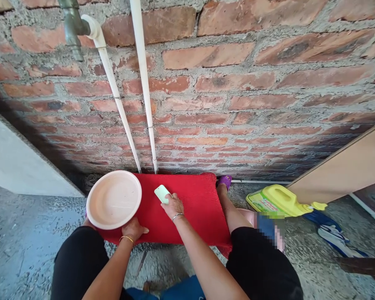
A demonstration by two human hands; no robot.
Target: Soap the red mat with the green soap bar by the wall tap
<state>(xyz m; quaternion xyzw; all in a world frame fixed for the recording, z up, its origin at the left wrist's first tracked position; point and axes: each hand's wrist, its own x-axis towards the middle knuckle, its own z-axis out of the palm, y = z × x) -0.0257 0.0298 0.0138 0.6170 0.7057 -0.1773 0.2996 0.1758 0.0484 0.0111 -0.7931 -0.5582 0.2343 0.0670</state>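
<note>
My right hand (174,206) is closed around the near end of a pale green object, which looks like a scrub brush (161,193). Its flat, rounded back faces up, and its underside is hidden against the red cloth (193,191). At the left end of the cloth stands a pale pink basin (114,200), with no contents that I can make out. My left hand (134,230) rests beside the basin's near right side, thumb stretched out over the cloth. The basin's rim hides most of the other fingers.
A yellow detergent bottle (276,200) lies on its side on the wet concrete floor, right of my leg. Blue and white slippers (334,237) lie beyond it. White pipes (145,83) and a tap (73,33) run along the brick wall. Boards (25,154) lean at both sides.
</note>
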